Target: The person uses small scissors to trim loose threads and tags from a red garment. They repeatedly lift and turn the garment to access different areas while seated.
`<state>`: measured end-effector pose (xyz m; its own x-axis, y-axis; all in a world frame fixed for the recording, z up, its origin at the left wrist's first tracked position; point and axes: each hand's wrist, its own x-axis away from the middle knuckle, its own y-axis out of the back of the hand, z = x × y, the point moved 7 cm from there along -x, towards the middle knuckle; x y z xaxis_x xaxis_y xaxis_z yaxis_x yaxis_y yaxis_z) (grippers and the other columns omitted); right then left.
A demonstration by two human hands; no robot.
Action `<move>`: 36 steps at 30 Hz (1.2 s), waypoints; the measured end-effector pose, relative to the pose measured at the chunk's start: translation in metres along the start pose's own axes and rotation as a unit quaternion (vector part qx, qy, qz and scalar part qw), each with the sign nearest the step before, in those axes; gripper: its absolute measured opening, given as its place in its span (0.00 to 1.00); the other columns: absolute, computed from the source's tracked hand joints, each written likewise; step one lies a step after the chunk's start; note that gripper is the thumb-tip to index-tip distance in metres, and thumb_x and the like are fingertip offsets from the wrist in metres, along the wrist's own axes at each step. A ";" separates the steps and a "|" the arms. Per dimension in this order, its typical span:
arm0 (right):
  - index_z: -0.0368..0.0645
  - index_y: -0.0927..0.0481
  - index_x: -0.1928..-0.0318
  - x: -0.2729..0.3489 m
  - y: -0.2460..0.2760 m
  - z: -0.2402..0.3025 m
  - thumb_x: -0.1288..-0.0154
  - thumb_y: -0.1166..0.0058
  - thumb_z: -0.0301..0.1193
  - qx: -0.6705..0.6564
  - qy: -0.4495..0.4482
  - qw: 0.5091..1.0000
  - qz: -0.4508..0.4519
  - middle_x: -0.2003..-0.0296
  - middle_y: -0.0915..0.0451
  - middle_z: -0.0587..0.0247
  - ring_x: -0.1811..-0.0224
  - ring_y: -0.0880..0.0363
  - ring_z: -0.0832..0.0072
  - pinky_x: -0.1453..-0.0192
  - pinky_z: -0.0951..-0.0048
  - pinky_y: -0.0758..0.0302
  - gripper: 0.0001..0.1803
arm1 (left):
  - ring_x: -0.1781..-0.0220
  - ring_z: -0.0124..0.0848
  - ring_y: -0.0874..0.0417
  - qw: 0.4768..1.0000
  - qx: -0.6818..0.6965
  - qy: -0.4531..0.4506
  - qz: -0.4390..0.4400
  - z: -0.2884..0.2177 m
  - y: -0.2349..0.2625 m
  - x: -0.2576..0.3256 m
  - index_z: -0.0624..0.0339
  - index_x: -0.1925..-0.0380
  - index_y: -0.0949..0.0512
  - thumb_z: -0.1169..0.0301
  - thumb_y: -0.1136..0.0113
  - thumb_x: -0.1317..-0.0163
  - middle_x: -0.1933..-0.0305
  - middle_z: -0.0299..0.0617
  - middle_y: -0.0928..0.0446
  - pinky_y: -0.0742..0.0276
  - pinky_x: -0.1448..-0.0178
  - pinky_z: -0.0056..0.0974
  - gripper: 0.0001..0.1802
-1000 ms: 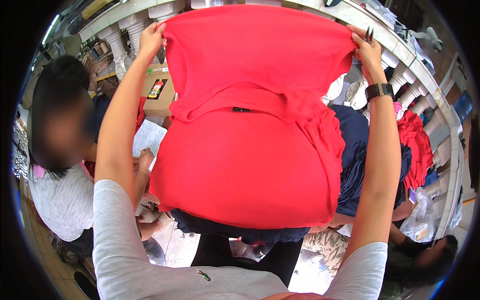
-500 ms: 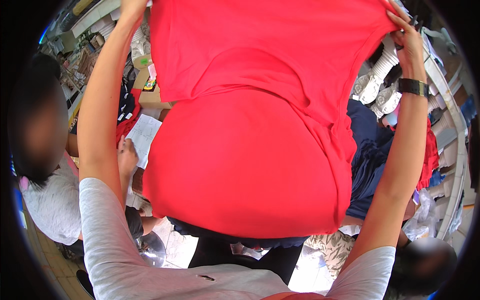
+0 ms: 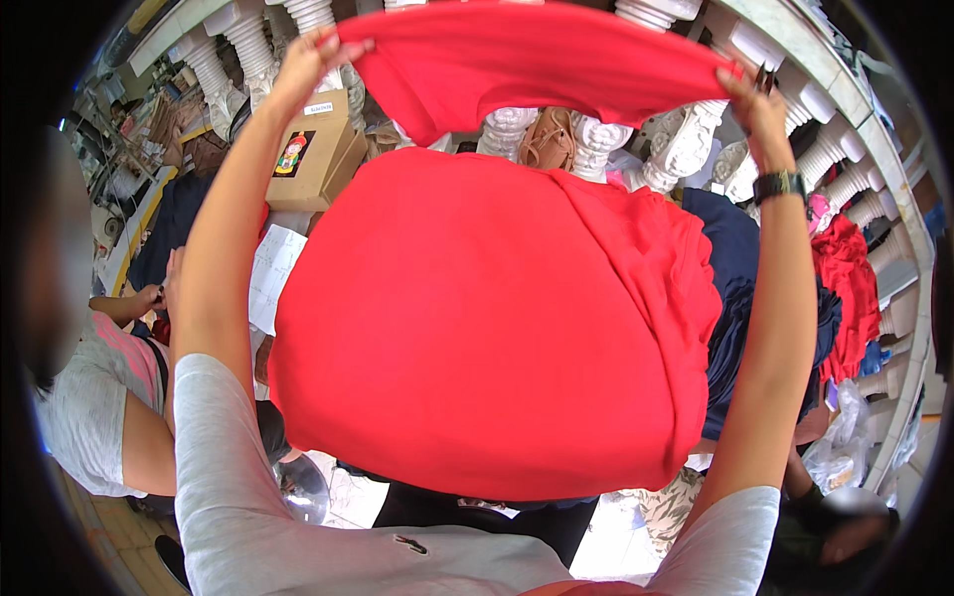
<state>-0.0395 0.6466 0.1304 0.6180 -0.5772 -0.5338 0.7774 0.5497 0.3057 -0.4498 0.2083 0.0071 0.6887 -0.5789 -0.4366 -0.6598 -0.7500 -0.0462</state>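
Garment [image 3: 556, 55] stretched wide above the far edge of a red mound [image 3: 487, 328]

Bright red and pulled out between two raised hands, the garment hangs over the far edge of the mound, its middle bowed upward. The left hand [image 3: 306, 66] is up beyond the mound's far left corner, its fingers pinching one end of the cloth. The right hand [image 3: 759, 111], beyond the far right corner, pinches the other end between its fingers and also keeps hold of a dark pointed tool [image 3: 764, 79], tips upward. A dark band [image 3: 780, 187] circles the right wrist.

The mound itself is smooth red cloth, wrinkled along its right side. Navy cloth [image 3: 730, 238] lies against that side, with a crumpled red bundle [image 3: 845, 298] farther right and a clear plastic bag [image 3: 840, 437] toward the near right. Left of the mound, just beside it, lies a sheet of paper [image 3: 270, 283]; a cardboard box [image 3: 328, 159] stands off the far left corner. Past the far edge run white balusters [image 3: 596, 144], with a brown bag [image 3: 547, 139] among them. Well to the mound's left sits a co-worker [image 3: 94, 427] in a grey top; a second person is partly visible off its near right.
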 end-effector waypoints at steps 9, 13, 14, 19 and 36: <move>0.38 0.13 0.49 0.162 0.032 -0.264 0.33 0.35 0.33 0.103 -0.087 0.988 0.081 0.56 0.12 0.63 0.56 0.18 0.80 0.49 0.71 0.23 0.16 | 0.44 0.30 0.18 0.949 -0.229 0.176 0.129 0.152 -0.034 0.161 0.62 0.38 0.24 0.64 0.43 0.25 0.41 0.44 0.19 0.23 0.41 0.37 0.20; 0.36 0.14 0.50 0.150 0.020 -0.142 0.29 0.39 0.35 0.156 -0.167 0.971 0.070 0.58 0.11 0.62 0.57 0.18 0.81 0.46 0.71 0.25 0.15 | 0.39 0.29 0.21 0.952 -0.267 0.130 0.078 0.059 0.017 0.167 0.61 0.35 0.25 0.67 0.40 0.28 0.37 0.42 0.20 0.26 0.36 0.35 0.23; 0.36 0.13 0.53 0.162 0.015 -0.092 0.29 0.38 0.36 0.155 -0.150 0.975 0.054 0.62 0.12 0.63 0.59 0.19 0.81 0.48 0.72 0.26 0.15 | 0.40 0.26 0.22 0.945 -0.306 0.081 0.080 0.015 0.002 0.161 0.58 0.34 0.26 0.68 0.41 0.27 0.36 0.39 0.22 0.27 0.36 0.34 0.23; 0.35 0.14 0.68 0.248 -0.022 0.101 0.28 0.42 0.51 0.191 -0.131 0.966 0.117 0.75 0.17 0.66 0.70 0.26 0.80 0.62 0.74 0.30 0.27 | 0.42 0.28 0.20 0.962 -0.205 -0.039 0.173 -0.112 -0.129 0.208 0.60 0.43 0.20 0.67 0.40 0.26 0.39 0.38 0.20 0.26 0.35 0.36 0.16; 0.41 0.13 0.57 0.316 -0.022 0.171 0.32 0.39 0.47 0.411 0.099 0.905 -0.052 0.66 0.13 0.49 0.64 0.14 0.52 0.59 0.56 0.20 0.20 | 0.44 0.47 0.21 0.858 -0.340 -0.348 0.167 -0.188 -0.294 0.418 0.58 0.47 0.26 0.66 0.25 0.46 0.37 0.49 0.33 0.17 0.50 0.44 0.28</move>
<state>0.1587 0.3488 0.0898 0.5670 -0.4365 -0.6986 0.7045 -0.1826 0.6858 0.0883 0.1271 0.0070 -0.0075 -0.6439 -0.7651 -0.2952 -0.7296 0.6169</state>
